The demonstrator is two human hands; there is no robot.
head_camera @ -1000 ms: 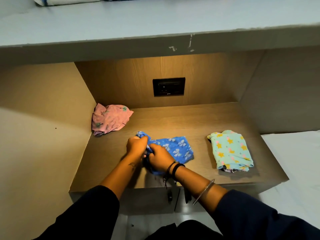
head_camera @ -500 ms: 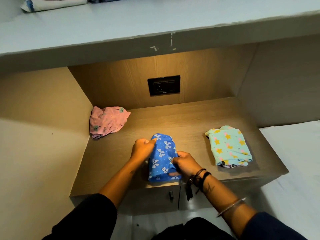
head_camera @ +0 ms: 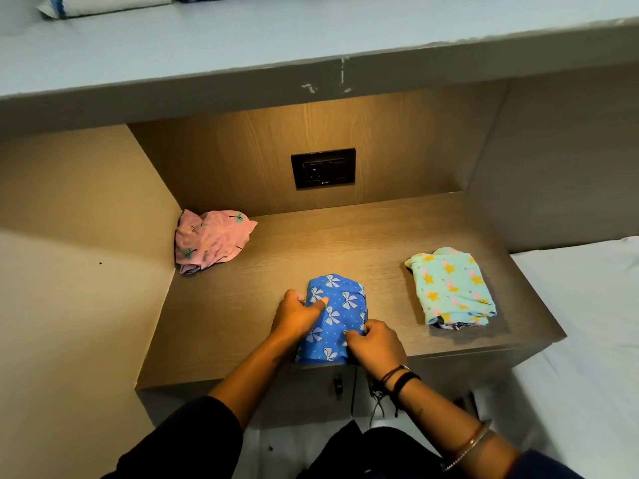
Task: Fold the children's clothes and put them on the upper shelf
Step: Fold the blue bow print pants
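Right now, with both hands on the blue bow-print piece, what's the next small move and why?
Probably lift the blue garment to the upper shelf. It already looks folded into a compact bundle, with the left hand and the right hand gripping its sides, and folded items already lie up there.

The person is wearing dark sleeves (head_camera: 193,440) pushed up both forearms; black thread bands (head_camera: 401,376) and a thin metal bangle (head_camera: 466,447) are circling the right wrist.
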